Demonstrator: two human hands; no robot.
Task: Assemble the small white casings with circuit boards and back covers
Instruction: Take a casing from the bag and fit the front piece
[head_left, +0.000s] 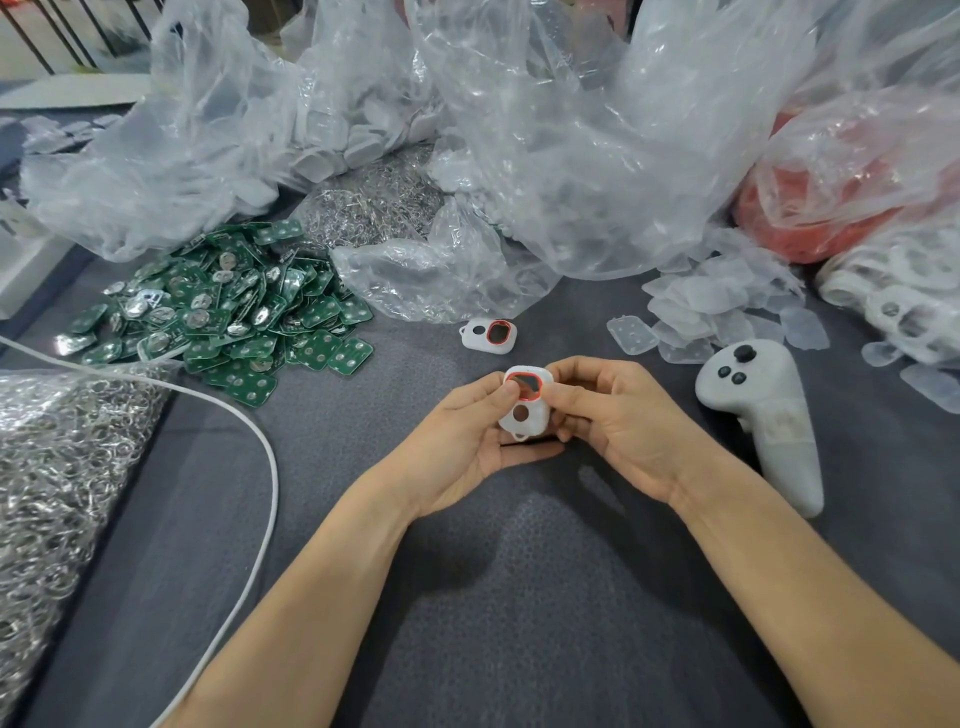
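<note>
Both my hands hold one small white casing with a red-rimmed window, above the grey cloth at the middle. My left hand grips its left side, thumb on the red rim. My right hand pinches its right side. A second white casing with a red ring lies flat just beyond. Green circuit boards are heaped at the left. Translucent back covers are piled at the right, one cover lying apart.
A white game controller lies right of my hands. A white cable curves across the left. Metal rings fill a bag at the left; more metal parts lie behind. Crumpled clear bags and a red bag crowd the back.
</note>
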